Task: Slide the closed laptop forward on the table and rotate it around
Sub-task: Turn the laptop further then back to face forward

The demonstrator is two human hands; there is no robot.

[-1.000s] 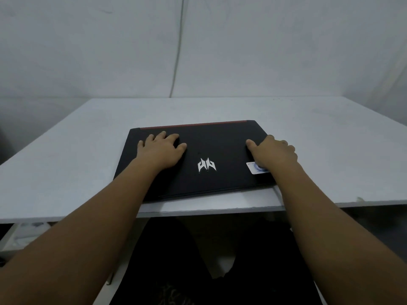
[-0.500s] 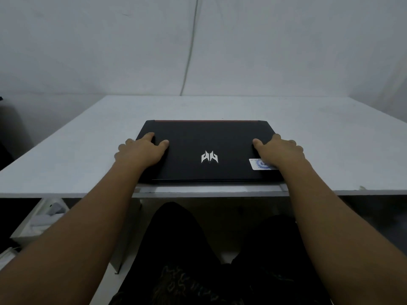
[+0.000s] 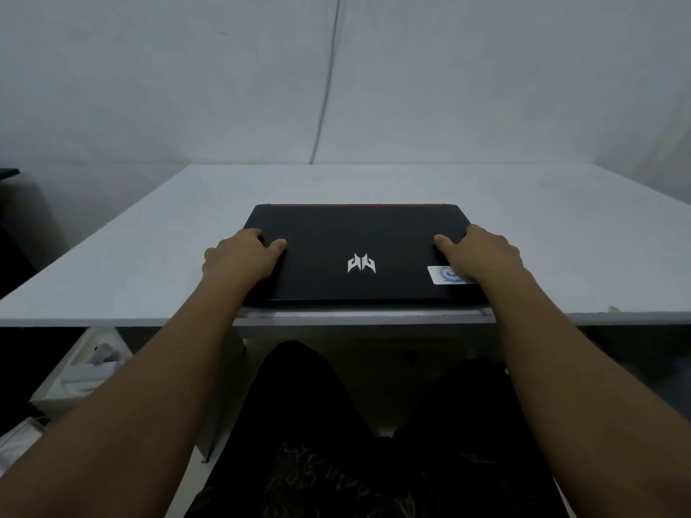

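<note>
The closed black laptop lies square near the front edge of the white table, a silver emblem on its lid and a red strip along its far edge. My left hand grips the laptop's left side, thumb on the lid and fingers wrapped over the edge. My right hand grips the right side the same way, partly covering a white sticker near the front right corner.
A thin cable runs down the pale wall behind the table. White boxes and clutter sit on the floor under the table's left side. My dark-clothed legs are below the table edge.
The laptop has turned from a skewed angle to square with the table edge. My left hand slid from the lid's top to the left edge; my right hand shifted onto the right edge.
</note>
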